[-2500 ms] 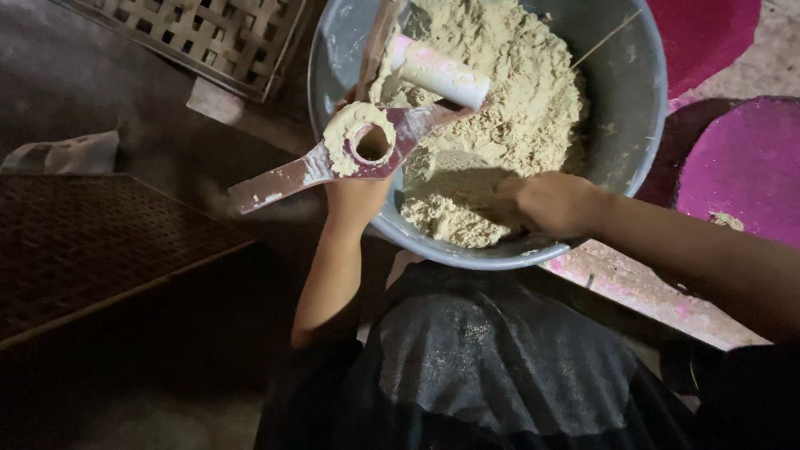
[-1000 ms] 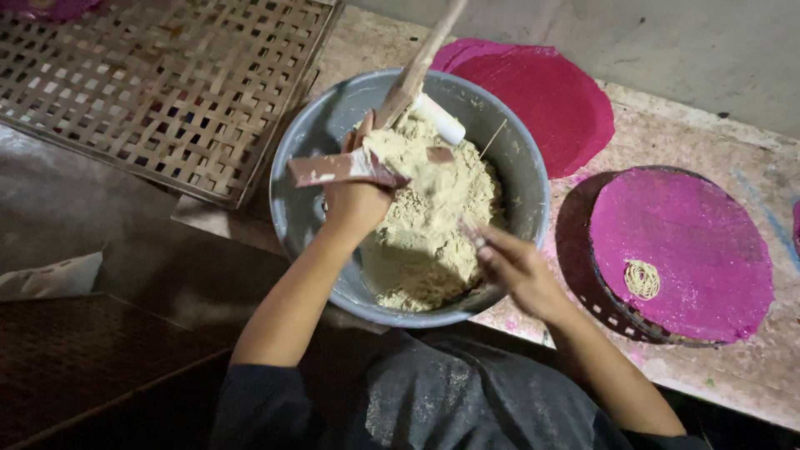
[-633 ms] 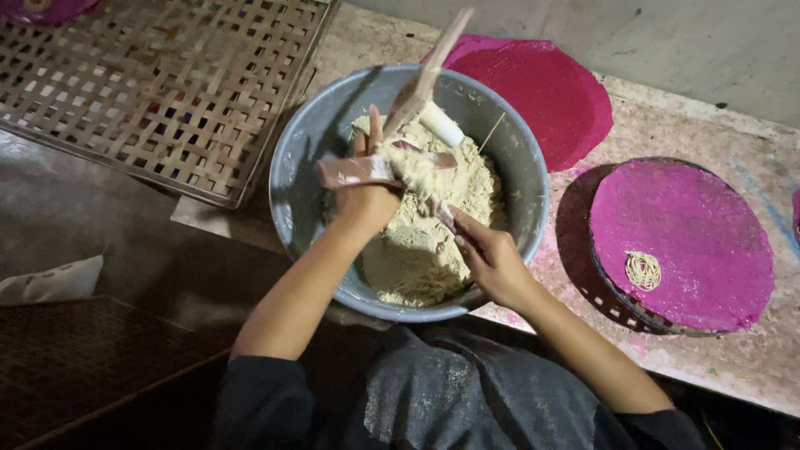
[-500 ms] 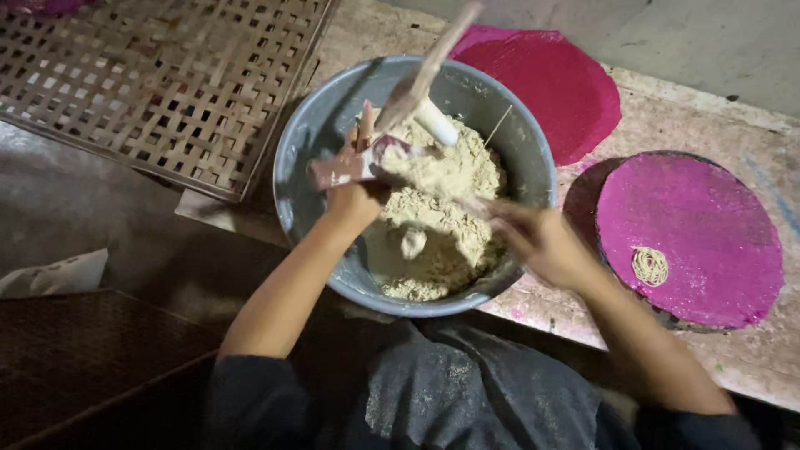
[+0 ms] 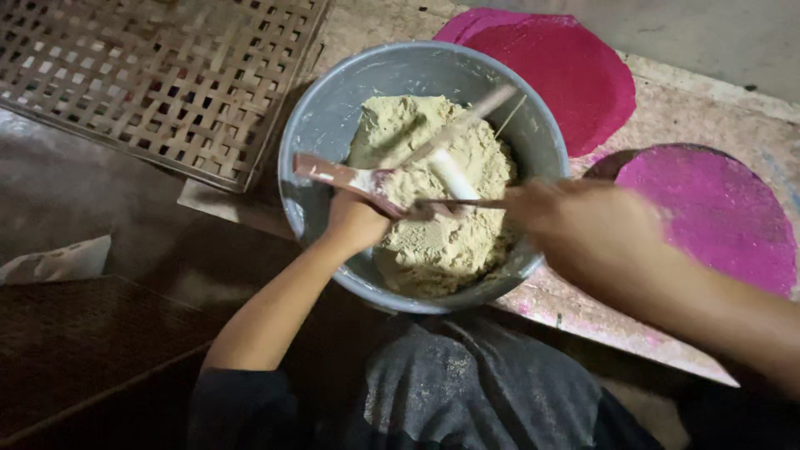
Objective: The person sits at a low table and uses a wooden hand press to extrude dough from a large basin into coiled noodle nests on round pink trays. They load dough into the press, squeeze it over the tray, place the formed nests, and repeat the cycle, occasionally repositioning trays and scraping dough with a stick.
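A grey round bowl (image 5: 310,125) holds a heap of beige crumbly dough (image 5: 442,242). My left hand (image 5: 357,223) is shut on a flat wooden paddle (image 5: 333,175) smeared with dough, held over the bowl's left side. A white cylinder (image 5: 454,173) on a wooden stick (image 5: 479,107) lies across the dough. My right hand (image 5: 579,221) is motion-blurred over the bowl's right rim. It meets the end of a thin dark bar (image 5: 462,202) that runs towards the paddle. Its grip is too blurred to make out.
A woven lattice tray (image 5: 167,83) lies at the top left. A dark red round mat (image 5: 567,71) and a pink round lid (image 5: 717,221) sit right of the bowl on a stained slab. A white cloth (image 5: 58,260) and a dark woven mat (image 5: 75,350) are at the left.
My right hand has come out of the dough and swung right, over the rim. My left hand with the paddle has dropped lower over the bowl. The view has shifted slightly.
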`<state>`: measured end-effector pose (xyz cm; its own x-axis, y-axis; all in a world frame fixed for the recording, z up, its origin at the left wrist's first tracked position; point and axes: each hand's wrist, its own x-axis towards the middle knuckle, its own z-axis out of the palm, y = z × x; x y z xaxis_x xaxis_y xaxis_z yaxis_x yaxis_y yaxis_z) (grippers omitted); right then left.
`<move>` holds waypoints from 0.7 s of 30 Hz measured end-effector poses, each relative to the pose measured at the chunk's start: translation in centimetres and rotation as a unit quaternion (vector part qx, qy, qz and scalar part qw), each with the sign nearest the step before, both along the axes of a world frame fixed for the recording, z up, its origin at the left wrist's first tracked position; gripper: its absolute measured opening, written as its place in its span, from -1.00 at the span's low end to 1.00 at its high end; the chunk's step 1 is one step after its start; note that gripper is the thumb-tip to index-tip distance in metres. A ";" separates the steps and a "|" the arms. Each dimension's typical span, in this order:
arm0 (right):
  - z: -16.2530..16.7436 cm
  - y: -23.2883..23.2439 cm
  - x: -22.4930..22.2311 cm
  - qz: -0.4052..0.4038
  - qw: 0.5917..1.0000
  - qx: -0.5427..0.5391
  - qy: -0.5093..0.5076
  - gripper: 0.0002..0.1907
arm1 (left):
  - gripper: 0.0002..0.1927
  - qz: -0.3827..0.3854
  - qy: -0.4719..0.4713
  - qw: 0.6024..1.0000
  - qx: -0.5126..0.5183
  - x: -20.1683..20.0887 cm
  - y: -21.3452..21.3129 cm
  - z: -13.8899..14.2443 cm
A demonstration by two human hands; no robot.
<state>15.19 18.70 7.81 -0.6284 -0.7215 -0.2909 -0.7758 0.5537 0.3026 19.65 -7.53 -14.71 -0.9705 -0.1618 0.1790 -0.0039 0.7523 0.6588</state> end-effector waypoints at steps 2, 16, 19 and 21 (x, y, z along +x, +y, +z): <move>2.5 -0.1 0.3 -0.025 0.998 0.053 -0.006 -0.65 | -0.21 0.032 -0.050 0.997 0.045 0.1 -0.3 1.4; 0.0 2.6 -1.7 0.014 0.998 -0.007 0.056 -0.70 | -0.32 -0.032 0.077 0.996 0.029 0.4 -1.2 3.9; 0.5 2.1 -1.7 0.017 0.999 0.020 0.028 -0.68 | -0.09 -0.067 0.098 0.990 0.082 0.3 0.1 2.2; 0.8 0.1 -1.3 0.081 0.996 -0.014 0.043 -0.68 | -0.12 -0.069 0.052 0.996 0.031 -0.6 1.7 0.8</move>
